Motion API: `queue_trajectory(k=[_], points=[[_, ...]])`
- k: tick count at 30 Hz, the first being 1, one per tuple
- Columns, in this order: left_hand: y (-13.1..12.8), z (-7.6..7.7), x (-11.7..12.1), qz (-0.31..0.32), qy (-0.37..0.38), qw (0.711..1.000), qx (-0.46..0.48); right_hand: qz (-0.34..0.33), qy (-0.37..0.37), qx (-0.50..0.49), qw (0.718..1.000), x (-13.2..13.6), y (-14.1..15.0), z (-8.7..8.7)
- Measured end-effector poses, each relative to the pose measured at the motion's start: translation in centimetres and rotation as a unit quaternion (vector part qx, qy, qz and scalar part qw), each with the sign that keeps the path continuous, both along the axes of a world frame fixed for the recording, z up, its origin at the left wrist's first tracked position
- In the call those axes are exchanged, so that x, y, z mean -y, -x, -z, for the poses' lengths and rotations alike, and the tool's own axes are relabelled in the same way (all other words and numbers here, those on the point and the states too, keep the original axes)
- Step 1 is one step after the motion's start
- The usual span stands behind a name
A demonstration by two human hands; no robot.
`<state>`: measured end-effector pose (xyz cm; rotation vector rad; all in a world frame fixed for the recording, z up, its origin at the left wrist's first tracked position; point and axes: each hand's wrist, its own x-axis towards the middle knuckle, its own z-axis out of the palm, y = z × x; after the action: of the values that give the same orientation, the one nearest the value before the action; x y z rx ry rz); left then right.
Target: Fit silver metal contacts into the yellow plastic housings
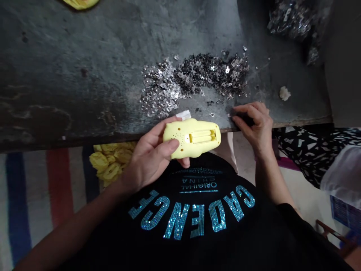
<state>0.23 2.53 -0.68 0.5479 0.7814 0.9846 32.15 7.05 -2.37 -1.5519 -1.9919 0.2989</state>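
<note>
My left hand (155,150) holds a yellow plastic casing (201,148), its thumb pressed on the upper face. Turned up on that casing is an open battery compartment (203,136), with small speaker holes beside it. White wrapping (184,114) shows at a fingertip of this hand. My right hand (255,122) rests at the table edge, thumb and index finger slightly apart. A small metal contact plate (229,115) lies just off those fingertips, and another metal plate (211,114) lies to its left. Beyond both hands spread shiny metal contacts (160,90) and a heap of darker contacts (211,73).
The dark table (98,67) ends just in front of my body. A clear bag of metal parts (291,19) stands at the far right, near a white lump (284,93). Several yellow pieces (111,160) lie below the edge at left. Patterned cloth (307,150) hangs at right.
</note>
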Motion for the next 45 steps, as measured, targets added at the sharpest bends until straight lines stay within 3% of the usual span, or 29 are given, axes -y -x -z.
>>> queue_trajectory(k=[4, 8, 13, 18, 26, 32, 38, 45], points=[[-0.5, -0.6, 0.2, 0.003, 0.011, 1.0, -0.025, -0.013, -0.005, -0.042, 0.999, 0.7, 0.9, -1.0], [-0.8, -1.3, 0.6, 0.004, 0.018, 0.999, -0.036, -0.075, -0.019, -0.12, 0.99, 2.6, 2.7, -3.0], [-0.4, -1.1, 1.6, -0.004, -0.019, 1.0, -0.019, -0.13, -0.07, -0.114, 0.982, 3.9, 4.1, -4.4], [0.0, -0.7, 2.7, 0.0, -0.079, 0.997, 0.006, -0.126, -0.089, -0.062, 0.986, 4.9, 4.7, -4.7], [-0.5, -2.1, 3.2, -0.014, -0.109, 0.993, -0.033, -0.093, -0.127, 0.031, 0.987, 6.1, 4.9, -4.8], [-0.3, -2.1, 3.4, -0.013, -0.111, 0.991, -0.073, -0.088, -0.173, 0.03, 0.98, 5.9, 5.4, -4.5], [-0.3, -2.0, 3.5, -0.021, -0.115, 0.989, -0.088, -0.09, -0.168, 0.068, 0.979, 6.1, 5.5, -4.5], [-0.6, -2.4, 3.1, -0.013, -0.114, 0.992, -0.047, -0.093, -0.162, 0.048, 0.981, 6.4, 5.8, -4.6]])
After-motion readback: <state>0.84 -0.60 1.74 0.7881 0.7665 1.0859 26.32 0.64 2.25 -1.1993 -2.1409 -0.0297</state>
